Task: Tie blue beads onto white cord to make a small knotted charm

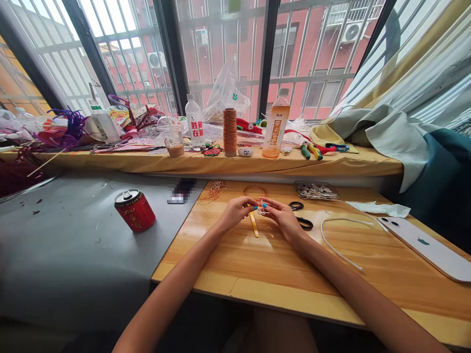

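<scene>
Above the wooden table, my left hand and my right hand meet fingertip to fingertip. Both pinch a small white cord piece with a loop in it. A yellow strip-like tool lies just under the fingers. Black-handled scissors rest right beside my right hand, their blades hidden behind it. Behind the hands are a coil of thin copper-coloured cord and a tangle of similar thread. A longer white cord curves on the table to the right.
A red can stands on the grey surface at left. At right lie a white phone and a tissue. A clear tray holds small pieces. Bottles, a thread spool and pliers line the ledge.
</scene>
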A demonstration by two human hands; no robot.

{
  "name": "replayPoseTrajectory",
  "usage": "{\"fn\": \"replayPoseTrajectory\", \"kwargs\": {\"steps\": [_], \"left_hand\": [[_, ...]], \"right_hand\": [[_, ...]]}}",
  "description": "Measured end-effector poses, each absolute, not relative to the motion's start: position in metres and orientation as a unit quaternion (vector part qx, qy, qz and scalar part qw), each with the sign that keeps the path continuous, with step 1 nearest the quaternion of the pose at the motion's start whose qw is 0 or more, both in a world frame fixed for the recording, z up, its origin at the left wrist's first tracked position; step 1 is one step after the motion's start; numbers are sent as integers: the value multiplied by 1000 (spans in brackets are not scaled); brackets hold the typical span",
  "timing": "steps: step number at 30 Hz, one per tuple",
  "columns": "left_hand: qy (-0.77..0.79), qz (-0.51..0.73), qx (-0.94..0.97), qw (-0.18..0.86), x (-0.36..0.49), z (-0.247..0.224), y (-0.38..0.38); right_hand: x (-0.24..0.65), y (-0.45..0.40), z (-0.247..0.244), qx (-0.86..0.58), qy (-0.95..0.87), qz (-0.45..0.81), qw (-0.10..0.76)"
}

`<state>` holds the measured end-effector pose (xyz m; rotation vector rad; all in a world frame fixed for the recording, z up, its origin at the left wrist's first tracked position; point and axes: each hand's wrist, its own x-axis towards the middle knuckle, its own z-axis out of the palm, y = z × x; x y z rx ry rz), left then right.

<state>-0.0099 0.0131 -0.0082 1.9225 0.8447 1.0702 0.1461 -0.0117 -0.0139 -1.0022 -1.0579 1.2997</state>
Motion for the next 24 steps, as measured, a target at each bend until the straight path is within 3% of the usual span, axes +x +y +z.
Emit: {"fn": "replayPoseTrajectory", "kwargs": {"steps": [5, 13, 17, 24], "left_hand": [[343, 429, 762, 342, -9, -10, 14], [334, 441, 749, 365, -6, -15, 15], [351, 454, 734, 363, -7, -17, 18], [368, 494, 695, 371, -9, -16, 19]], "right_hand": [[144, -13, -15, -435, -571, 472, 512], [146, -11, -18, -405, -640, 424, 497], [147, -5, -22, -414, -611, 450, 503], [147, -11, -15, -400, -591, 545, 439]]}}
